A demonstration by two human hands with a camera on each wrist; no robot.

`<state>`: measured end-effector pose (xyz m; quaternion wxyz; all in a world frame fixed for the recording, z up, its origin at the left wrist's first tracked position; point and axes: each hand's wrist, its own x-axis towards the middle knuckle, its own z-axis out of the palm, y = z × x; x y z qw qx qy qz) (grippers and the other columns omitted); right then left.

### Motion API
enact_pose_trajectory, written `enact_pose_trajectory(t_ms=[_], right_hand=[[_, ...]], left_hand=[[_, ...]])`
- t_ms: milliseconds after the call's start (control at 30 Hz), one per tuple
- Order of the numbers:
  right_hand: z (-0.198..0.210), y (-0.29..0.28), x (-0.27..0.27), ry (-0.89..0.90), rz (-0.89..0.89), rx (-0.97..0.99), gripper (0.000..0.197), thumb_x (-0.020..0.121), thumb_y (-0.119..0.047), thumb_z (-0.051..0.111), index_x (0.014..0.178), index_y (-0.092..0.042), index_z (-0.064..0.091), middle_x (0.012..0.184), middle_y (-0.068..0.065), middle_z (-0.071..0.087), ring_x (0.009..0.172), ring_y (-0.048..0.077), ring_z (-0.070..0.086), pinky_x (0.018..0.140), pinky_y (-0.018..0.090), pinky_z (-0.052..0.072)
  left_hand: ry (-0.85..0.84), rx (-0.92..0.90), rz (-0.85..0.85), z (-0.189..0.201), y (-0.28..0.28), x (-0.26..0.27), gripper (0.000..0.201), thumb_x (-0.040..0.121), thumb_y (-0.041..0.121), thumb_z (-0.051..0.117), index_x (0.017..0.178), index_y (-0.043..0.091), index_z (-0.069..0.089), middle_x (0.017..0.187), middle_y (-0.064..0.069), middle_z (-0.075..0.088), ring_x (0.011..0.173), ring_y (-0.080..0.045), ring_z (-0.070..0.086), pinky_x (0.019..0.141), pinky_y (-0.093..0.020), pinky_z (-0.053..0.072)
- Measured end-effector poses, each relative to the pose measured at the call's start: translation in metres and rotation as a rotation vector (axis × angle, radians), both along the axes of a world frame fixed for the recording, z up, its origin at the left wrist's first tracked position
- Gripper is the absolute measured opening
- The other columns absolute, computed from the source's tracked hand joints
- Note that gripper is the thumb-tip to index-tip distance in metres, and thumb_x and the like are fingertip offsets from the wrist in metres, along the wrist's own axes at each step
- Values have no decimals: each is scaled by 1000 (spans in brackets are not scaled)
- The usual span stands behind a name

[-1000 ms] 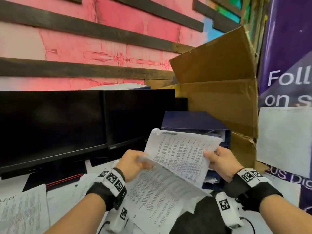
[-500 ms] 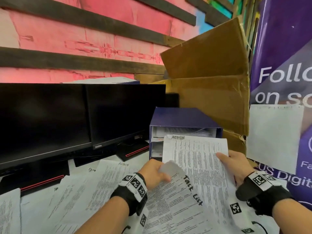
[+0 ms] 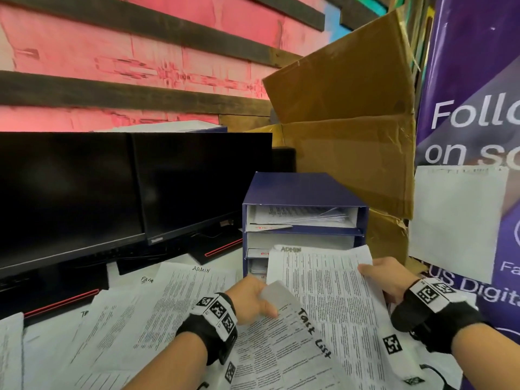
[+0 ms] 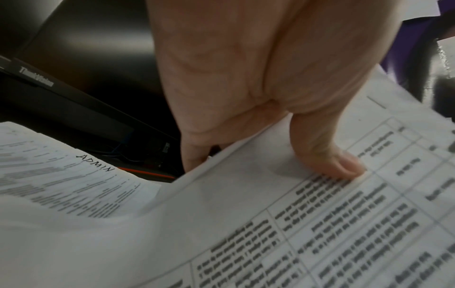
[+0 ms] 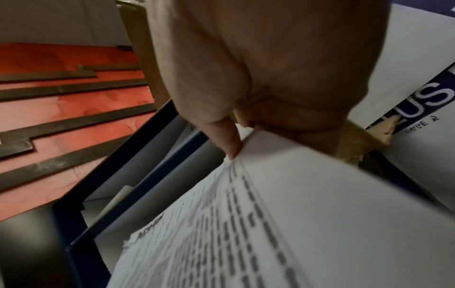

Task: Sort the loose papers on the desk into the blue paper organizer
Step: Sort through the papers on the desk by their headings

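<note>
The step in hand looks like separating one sheet from another so it can be filed. In the lower middle of the head view the right hand (image 3: 385, 280) pinches the right edge of a printed sheet headed "ADMIN" (image 3: 318, 274), thumb on top and fingers beneath, so its grip is clamped on that sheet, whose top edge hangs just in front of the lower slots of the blue organizer (image 3: 304, 190). The left hand (image 3: 250, 299) has its grip clamped on the curled upper corner of a second sheet marked "Task List" (image 3: 284, 347), thumb pressed on the print (the left wrist view shows this plainly). The organizer stands at centre frame between the dark monitors (image 3: 126, 190) and a cardboard box (image 3: 351, 130), its top slot already holding papers. More loose papers (image 3: 157, 311) cover the counter at lower left. The next move probably calls for levelling the ADMIN sheet and sliding it into its matching slot; the slot labels are too small to read.
</note>
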<state>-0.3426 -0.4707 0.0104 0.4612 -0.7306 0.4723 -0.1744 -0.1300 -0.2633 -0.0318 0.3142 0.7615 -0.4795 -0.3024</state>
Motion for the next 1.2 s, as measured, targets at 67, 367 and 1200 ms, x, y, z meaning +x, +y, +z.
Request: enact_pose_trajectory(t_ms=[67,367,1200], right_hand=[[-7,-1,-1,49,15,16,25,93,-21,56,100,2,61,104,21,67,97,34,65,96,49,49],[0,13,18,-308,-16,121,21,95,-17,54,100,0,64,95,22,72,91,38,69,93,52,51],[-12,7,12,-116,209,151,11,94,-9,57,99,-2,64,53,9,57,39,13,44,39,23,40]], left_hand=[[-5,25,-42,-1,3,2,25,80,21,75,105,14,72,105,2,72,103,-13,66,100,-38,49],[96,-163,142,0,13,13,10,83,13,72,92,16,73,96,0,73,92,-14,69,91,-32,53],[90,-335,426,2,6,23,10,83,13,72,91,16,71,89,1,72,84,-13,68,72,-25,53]])
